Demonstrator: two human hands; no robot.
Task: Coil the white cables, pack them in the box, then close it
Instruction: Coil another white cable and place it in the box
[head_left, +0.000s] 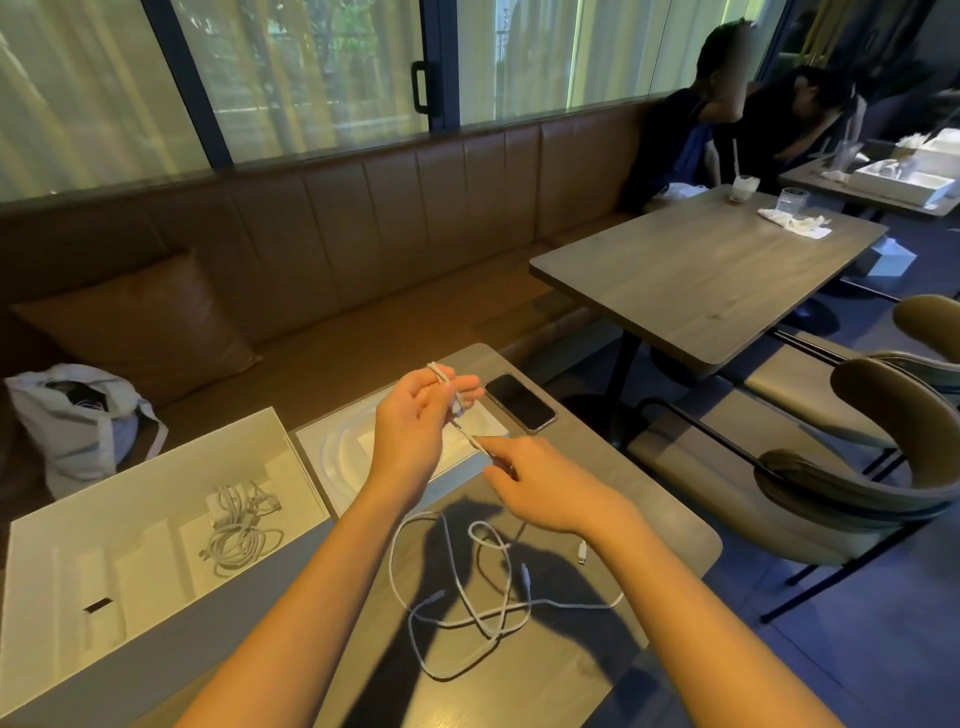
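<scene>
Right, both hands are up over the table, and a short stretch of white cable runs taut between them. My left hand sits at about eleven o'clock from the right; its thumb and forefinger are pinching a small folded loop of the cable up by the fingertips, the other fingers loosely curled. My right hand pinches the same strand lower down, at about five o'clock from the left, forefinger stretched out along it.

By my reading this cable is light and limp, a thin rubbery cord that will spring open the moment I ease off, so I judge the hold belongs right where the loops cross, with the plug ends left alone. It looks slippery enough to slide through a lazy pinch.

Down at six o'clock, the loose cables lie on the table in a tangle of crossing loops, thin, white, with small plugs showing at the ends. Those aren't coiled yet.

Over at nine o'clock the open box already holds a coiled bundle, pale grey-white, resting in the tray. The lid lies just beside it, behind my left wrist, and a dark phone sits at one o'clock.
</scene>
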